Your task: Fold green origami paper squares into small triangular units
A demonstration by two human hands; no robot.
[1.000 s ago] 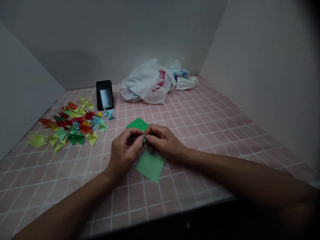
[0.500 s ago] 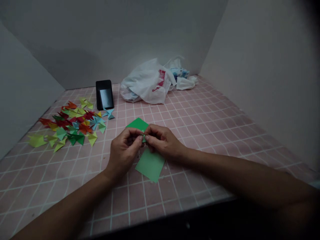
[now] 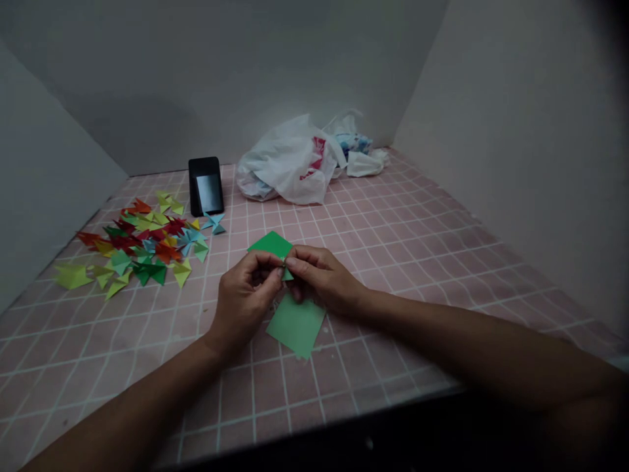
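A small folded piece of green paper (image 3: 287,275) is pinched between my two hands, mostly covered by the fingers. My left hand (image 3: 248,288) is closed, thumb and index finger on the paper's left side. From the other side my right hand (image 3: 322,278) grips it, thumb against the fingertips. Below the hands, a light green paper square (image 3: 297,328) lies flat on the tablecloth. Beyond them sits a darker green paper sheet (image 3: 270,242), its near part hidden behind the fingers.
Many-coloured folded paper figures (image 3: 147,246) are spread on the left of the checked pink tablecloth (image 3: 403,275). Behind them a black phone-like device (image 3: 206,187) stands tilted. White plastic bags (image 3: 295,160) lie against the back wall, and pale walls enclose three sides.
My right thumb and fingers have shifted slightly upward, and a little more of the folded green paper shows beneath the fingertips. The other things have stayed in place.
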